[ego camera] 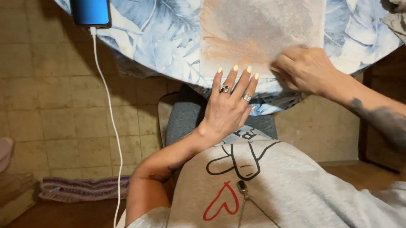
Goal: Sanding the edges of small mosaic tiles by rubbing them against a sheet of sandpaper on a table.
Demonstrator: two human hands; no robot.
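Blue leaf-print cloth on tabletop [168, 39]. Left hand [229, 104], fingers spread flat, pins grey-orange smudged paper sheet [263, 22] at frame centre; right hand [305, 69], fingers curled together, rubs sheet's lower edge.

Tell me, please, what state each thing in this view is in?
Sheet: flat on the tablecloth, smeared grey and orange.
Left hand: open, fingers spread at the sheet's near edge.
Right hand: curled, fingertips pressed on the sheet.
Phone: screen lit, cable plugged in.
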